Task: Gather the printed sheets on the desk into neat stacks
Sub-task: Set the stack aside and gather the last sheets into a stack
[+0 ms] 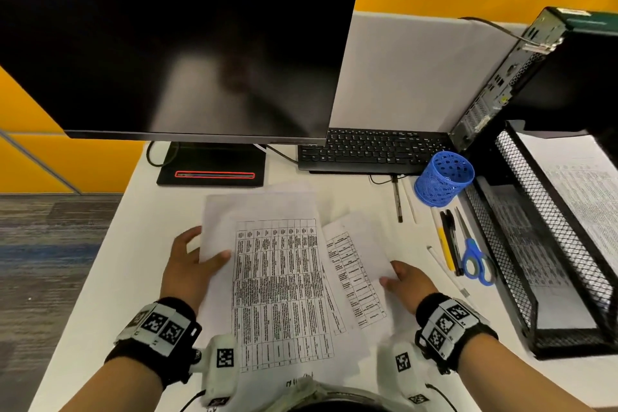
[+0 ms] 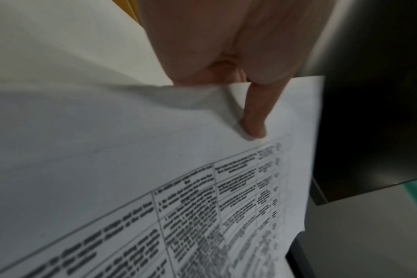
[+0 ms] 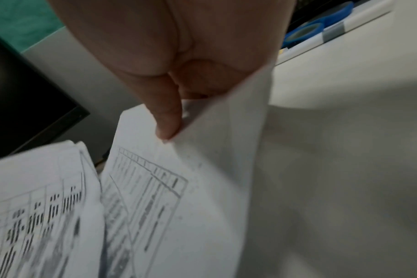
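Several printed sheets with tables (image 1: pixel 281 281) lie fanned out on the white desk (image 1: pixel 100 304) in front of me. My left hand (image 1: pixel 192 261) pinches the left edge of the top sheets (image 2: pixel 155 169), thumb on top, fingers underneath. My right hand (image 1: pixel 406 279) pinches the right edge of a lower sheet (image 1: pixel 354 271), which sticks out to the right of the pile. In the right wrist view the thumb (image 3: pixel 167 120) presses on that sheet (image 3: pixel 179 188) and its edge curls up. Both held edges are lifted slightly off the desk.
A black monitor (image 1: pixel 174 43) and its stand (image 1: pixel 210 167) are behind the sheets, a keyboard (image 1: pixel 371 150) to the right. A blue pen cup (image 1: pixel 444 177), pens (image 1: pixel 448 241) and blue scissors (image 1: pixel 476 261) lie right of the sheets. A black mesh tray (image 1: pixel 551 244) holding more printed sheets stands at far right.
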### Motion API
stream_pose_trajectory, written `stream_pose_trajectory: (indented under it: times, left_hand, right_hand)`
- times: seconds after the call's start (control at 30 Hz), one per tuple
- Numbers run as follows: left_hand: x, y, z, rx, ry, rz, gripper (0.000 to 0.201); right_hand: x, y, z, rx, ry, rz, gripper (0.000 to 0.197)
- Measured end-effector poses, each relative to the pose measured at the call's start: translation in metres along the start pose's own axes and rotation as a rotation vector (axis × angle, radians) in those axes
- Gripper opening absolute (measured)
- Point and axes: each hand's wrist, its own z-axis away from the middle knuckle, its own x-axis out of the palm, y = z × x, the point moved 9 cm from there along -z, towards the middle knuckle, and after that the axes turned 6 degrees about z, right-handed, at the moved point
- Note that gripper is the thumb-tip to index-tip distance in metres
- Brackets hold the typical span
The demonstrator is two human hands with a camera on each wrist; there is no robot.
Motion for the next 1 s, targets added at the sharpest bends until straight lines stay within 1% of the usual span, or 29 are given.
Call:
stream_pose_trajectory:
  times: [0.07,0.1,0.13,0.23,0.27,0.3,0.33,0.37,0.4,0.43,0.47,0.5,0.57,0.67,0.73,0.8,0.83,0.87,0.9,0.93,1.0]
  left_hand:
    - [0.010,0.012,0.012,0.007,-0.160,0.043,0.056]
    - [0.011,0.016,0.017,-0.005,-0.225,0.066,0.058]
    - [0.011,0.021,0.021,-0.012,-0.270,0.077,0.055]
    - [0.006,0.044,0.028,0.040,-0.326,0.026,0.021]
    - [0.005,0.050,0.029,0.064,-0.340,0.007,0.019]
    - [0.005,0.057,0.031,0.088,-0.364,-0.018,0.029]
    - [0.007,0.063,0.032,0.124,-0.382,-0.058,0.043]
    - [0.011,0.069,0.035,0.160,-0.397,-0.097,0.049]
    - [0.016,0.075,0.037,0.204,-0.396,-0.135,0.040]
    - [0.021,0.081,0.040,0.253,-0.386,-0.184,0.027]
    - [0.027,0.085,0.043,0.299,-0.380,-0.231,0.021]
    - [0.034,0.088,0.045,0.339,-0.383,-0.267,0.020]
    - [0.046,0.089,0.049,0.368,-0.381,-0.309,0.020]
    - [0.055,0.084,0.053,0.371,-0.385,-0.322,0.015]
    - [0.051,0.086,0.053,0.393,-0.344,-0.280,0.017]
    - [0.041,0.091,0.051,0.394,-0.280,-0.228,0.019]
    - [0.035,0.094,0.050,0.395,-0.248,-0.204,0.019]
    - [0.031,0.098,0.049,0.399,-0.223,-0.176,0.018]
    - [0.027,0.103,0.050,0.410,-0.202,-0.139,0.017]
    - [0.025,0.107,0.050,0.418,-0.190,-0.095,0.020]
    - [0.022,0.116,0.051,0.441,-0.179,-0.004,0.029]
  right_hand:
    - [-0.009,-0.004,-0.001,0.003,0.010,0.027,0.033]
    - [-0.014,-0.007,-0.001,0.000,0.014,0.026,0.034]
    - [-0.021,-0.012,-0.001,-0.010,0.019,0.022,0.034]
    - [-0.045,-0.031,0.003,-0.076,0.050,0.012,0.025]
    - [-0.052,-0.039,0.005,-0.112,0.053,0.005,0.021]
    - [-0.057,-0.049,0.009,-0.149,0.053,-0.004,0.018]
    - [-0.062,-0.059,0.012,-0.189,0.051,-0.008,0.017]
    - [-0.065,-0.069,0.016,-0.230,0.044,-0.018,0.017]
    - [-0.066,-0.080,0.021,-0.276,0.027,-0.046,0.022]
    - [-0.067,-0.091,0.026,-0.325,0.006,-0.067,0.029]
    - [-0.066,-0.102,0.032,-0.377,-0.013,-0.064,0.036]
    - [-0.064,-0.112,0.038,-0.424,-0.033,-0.041,0.039]
    - [-0.057,-0.126,0.049,-0.491,-0.077,-0.010,0.035]
    - [-0.053,-0.139,0.065,-0.560,-0.108,-0.094,0.030]
    - [-0.058,-0.138,0.068,-0.565,-0.089,-0.203,0.021]
    - [-0.069,-0.125,0.064,-0.500,-0.026,-0.359,0.018]
    - [-0.074,-0.116,0.061,-0.464,-0.002,-0.451,0.026]
    - [-0.077,-0.110,0.060,-0.451,0.005,-0.552,0.040]
    - [-0.078,-0.105,0.058,-0.459,-0.005,-0.648,0.056]
    - [-0.078,-0.105,0.058,-0.480,-0.032,-0.724,0.066]
    - [-0.070,-0.112,0.063,-0.525,-0.100,-0.779,0.075]
